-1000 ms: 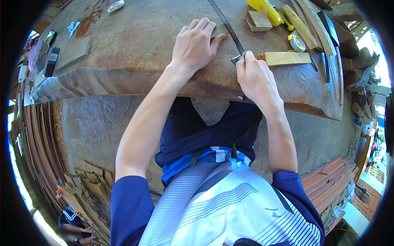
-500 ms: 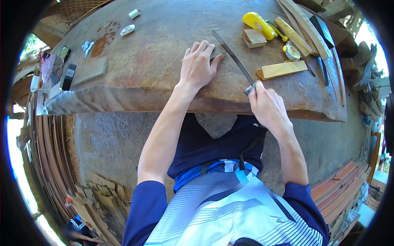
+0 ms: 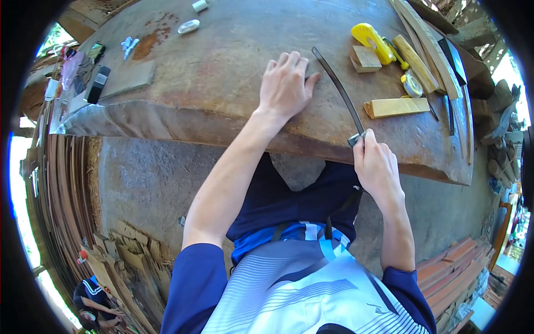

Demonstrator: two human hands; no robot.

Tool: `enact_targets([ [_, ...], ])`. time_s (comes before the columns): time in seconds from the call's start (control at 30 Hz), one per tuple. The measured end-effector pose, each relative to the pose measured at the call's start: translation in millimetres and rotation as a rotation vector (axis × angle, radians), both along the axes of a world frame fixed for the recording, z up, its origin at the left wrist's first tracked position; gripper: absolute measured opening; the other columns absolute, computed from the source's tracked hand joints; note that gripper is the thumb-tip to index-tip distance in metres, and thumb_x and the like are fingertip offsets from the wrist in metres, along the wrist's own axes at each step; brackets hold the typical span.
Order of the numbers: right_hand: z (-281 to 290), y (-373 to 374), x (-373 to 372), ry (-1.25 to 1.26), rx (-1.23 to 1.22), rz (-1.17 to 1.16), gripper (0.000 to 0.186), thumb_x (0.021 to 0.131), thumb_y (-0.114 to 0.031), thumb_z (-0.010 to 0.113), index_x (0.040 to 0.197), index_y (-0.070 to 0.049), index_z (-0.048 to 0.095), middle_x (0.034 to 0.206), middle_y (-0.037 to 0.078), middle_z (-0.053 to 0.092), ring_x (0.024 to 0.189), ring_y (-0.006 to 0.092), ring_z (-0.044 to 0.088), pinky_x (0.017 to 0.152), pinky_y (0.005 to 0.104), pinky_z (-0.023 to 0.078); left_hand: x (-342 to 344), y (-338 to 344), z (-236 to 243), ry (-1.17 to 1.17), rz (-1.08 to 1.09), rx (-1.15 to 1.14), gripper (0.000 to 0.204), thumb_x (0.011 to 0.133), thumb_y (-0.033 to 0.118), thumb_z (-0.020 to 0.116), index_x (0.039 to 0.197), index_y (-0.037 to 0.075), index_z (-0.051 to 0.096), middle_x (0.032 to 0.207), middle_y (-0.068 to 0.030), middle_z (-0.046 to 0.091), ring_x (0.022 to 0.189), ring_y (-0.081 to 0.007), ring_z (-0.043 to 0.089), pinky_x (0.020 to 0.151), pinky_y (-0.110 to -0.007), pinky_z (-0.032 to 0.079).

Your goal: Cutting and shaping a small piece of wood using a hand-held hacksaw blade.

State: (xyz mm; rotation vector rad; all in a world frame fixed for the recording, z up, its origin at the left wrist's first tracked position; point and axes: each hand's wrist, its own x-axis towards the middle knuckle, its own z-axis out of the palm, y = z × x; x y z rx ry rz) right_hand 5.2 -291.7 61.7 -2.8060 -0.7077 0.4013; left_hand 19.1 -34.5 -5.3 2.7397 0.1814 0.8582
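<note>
My right hand is closed around the near end of a long, narrow, dark metal blade, at the front edge of the thick wooden table. A small grey piece sits where the blade meets my fingers. The blade slants away to the left and looks curved, its tip near my left hand. That hand lies palm down on the tabletop, thumb apart from the fingers. Whether anything is under it is hidden. To the right of the blade lies a light wooden block.
Beyond that block are a yellow tool, a small wood block, a tape measure and long wood strips. At the left are a black box and a flat grey slab. Another person sits at the lower left.
The whole view has shifted, so the table's things appear farther right. My right hand has drawn back toward me with the blade. The blade looked straight before and looks curved now.
</note>
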Motion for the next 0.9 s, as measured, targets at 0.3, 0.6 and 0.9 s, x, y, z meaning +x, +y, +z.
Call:
enact_targets([
  [0.3,-4.3,50.7,49.1,-0.159,0.123,0.180,0.029,0.107,-0.026,0.051,0.099,0.001,0.061,0.087,0.032,0.073,0.084,0.0494,0.074,0.079,0.0580,0.059,-13.4,-8.2,6.8,-0.074,-0.131,-0.078,0.034,0.095,0.029,0.076,0.109,-0.002,0.071,0.106,-0.0170,0.065,0.107,-0.0373,0.062,0.095,-0.048,0.050],
  [0.6,-4.1,31.5,27.5,-0.096,0.150,0.087,0.028,0.107,-0.026,0.050,0.102,0.000,0.057,0.080,0.030,0.073,0.076,0.0485,0.074,0.073,0.0581,0.060,-13.6,-21.6,19.7,-0.027,-0.185,-0.015,0.036,0.093,0.036,0.077,0.109,0.004,0.075,0.100,-0.0066,0.066,0.101,-0.0254,0.062,0.090,-0.040,0.043],
  [0.9,8.4,50.1,46.8,-0.025,0.160,0.096,0.031,0.108,-0.026,0.048,0.101,0.002,0.060,0.090,0.030,0.075,0.088,0.0455,0.076,0.080,0.0538,0.061,-9.8,-21.8,19.2,-0.018,-0.097,-0.077,0.035,0.095,0.032,0.075,0.113,0.002,0.074,0.102,-0.0107,0.067,0.102,-0.0297,0.063,0.088,-0.042,0.045],
])
